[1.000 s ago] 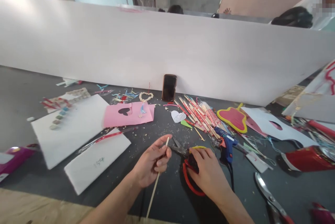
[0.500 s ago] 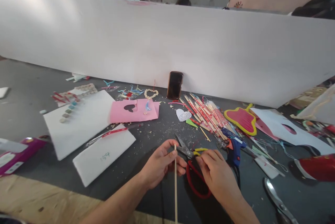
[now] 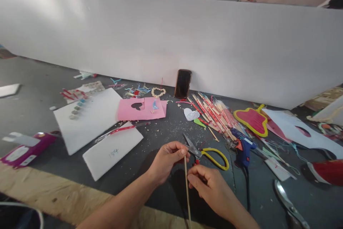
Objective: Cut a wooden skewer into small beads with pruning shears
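At the lower centre of the frame, the person's left hand (image 3: 169, 161) pinches the upper end of a thin pale stick (image 3: 187, 189) between thumb and forefinger, and the stick runs down to the bottom edge. Just right of it, the right hand (image 3: 214, 189) has its fingers curled in beside the stick; whether they grip anything cannot be told. Directly above that hand lie scissors (image 3: 197, 153), blades partly apart and pointing to the upper left, with a yellow handle loop to the right and the red one mostly hidden. Near the middle of the frame a phone (image 3: 183, 83) stands against a white board (image 3: 150, 39). Below and right of the phone are a paper heart (image 3: 191, 114) and a pile of red-and-pale sticks (image 3: 211, 113), then a blue glue gun (image 3: 243, 150). Left of centre, a pink card (image 3: 125, 111) lies touching a white sheet (image 3: 89, 123), above a white block (image 3: 114, 152) with handwriting. A red can (image 3: 328, 171) lies at the right edge, above metal shears (image 3: 291, 205) at the lower right.
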The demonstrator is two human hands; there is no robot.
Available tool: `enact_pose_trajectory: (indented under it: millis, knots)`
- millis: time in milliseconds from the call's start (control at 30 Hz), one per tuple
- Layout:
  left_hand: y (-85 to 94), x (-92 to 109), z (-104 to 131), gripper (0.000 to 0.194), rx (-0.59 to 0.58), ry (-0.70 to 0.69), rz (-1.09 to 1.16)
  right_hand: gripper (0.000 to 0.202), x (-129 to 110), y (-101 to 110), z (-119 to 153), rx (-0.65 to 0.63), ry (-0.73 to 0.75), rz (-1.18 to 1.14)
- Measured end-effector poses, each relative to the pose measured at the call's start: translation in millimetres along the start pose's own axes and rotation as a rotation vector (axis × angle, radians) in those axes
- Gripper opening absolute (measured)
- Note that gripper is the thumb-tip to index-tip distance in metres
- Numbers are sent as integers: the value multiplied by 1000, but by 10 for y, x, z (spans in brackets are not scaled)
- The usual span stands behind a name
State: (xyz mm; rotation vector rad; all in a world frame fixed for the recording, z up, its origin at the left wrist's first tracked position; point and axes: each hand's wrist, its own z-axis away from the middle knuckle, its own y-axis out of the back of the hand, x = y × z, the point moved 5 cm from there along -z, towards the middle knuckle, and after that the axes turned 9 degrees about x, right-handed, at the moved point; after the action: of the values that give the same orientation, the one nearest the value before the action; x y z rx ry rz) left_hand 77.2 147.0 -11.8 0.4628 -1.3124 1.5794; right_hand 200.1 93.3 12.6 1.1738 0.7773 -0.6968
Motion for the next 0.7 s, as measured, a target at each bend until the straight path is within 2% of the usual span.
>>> enact_pose_trajectory:
  millis: [267, 467, 600, 700]
  knots:
    - [0, -23, 6, 14, 15, -18, -66, 26, 3, -68, 4, -27, -51, 26]
    - [0, -43, -4, 26, 5, 26, -73, 25, 19, -70, 4, -23, -49, 37]
    - [-45, -8, 10, 26, -59, -5, -101, 27, 79, -36, -8, 17, -59, 22]
    - [-73, -6, 28, 22, -93, -18, -147, 27, 102, -38, -22, 2, -71, -18]
